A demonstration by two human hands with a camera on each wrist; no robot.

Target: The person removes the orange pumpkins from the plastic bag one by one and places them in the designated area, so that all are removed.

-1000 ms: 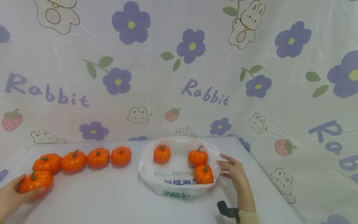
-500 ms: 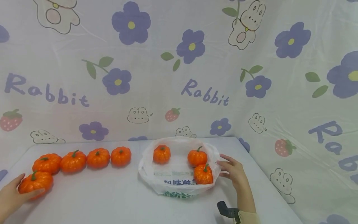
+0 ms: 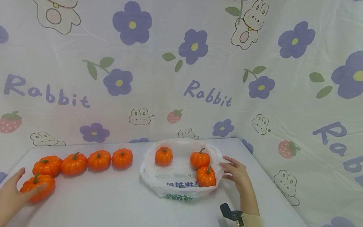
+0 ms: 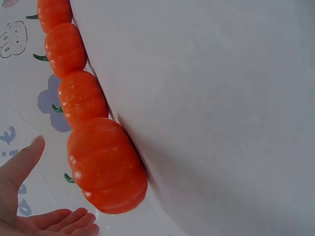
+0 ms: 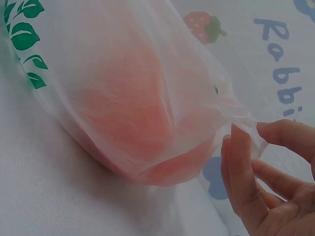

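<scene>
Biggest first: the printed cloth (image 3: 158, 104) fills the far side and the right, a patterned screen around my workspace. In front of it, the white table (image 3: 113, 195) carries everything here.

Now the plastic bag (image 3: 195, 191), lying right of centre with its mouth spread wide and facing me, perhaps laid that way so the inside is easy to reach.

On to my hands. My right hand (image 3: 235, 171) is at the bag's right edge, and the right wrist view has a fold of plastic pinched between thumb and fingers. That pinch seems meant to hold the side up and steady. My left hand (image 3: 12, 195), at the near left, is spread, thumb and fingers apart, clamped on nothing. It's right beside the nearest pumpkin (image 3: 45, 180); whether a fingertip grazes it, I can't tell.

Down to the other pumpkins. Four make a row at far left: the first one (image 3: 48, 166), just behind that nearest pumpkin, then a second (image 3: 74, 165), a third (image 3: 99, 161) and an end one (image 3: 122, 159). Lined up like that, each looks simple to get at singly. Three more sit inside the bag: one at far left (image 3: 164, 157), one on the right (image 3: 200, 160), one nearer (image 3: 206, 177) against it.

Smallest, the green stems (image 3: 76, 155), mostly pointing upward.
</scene>
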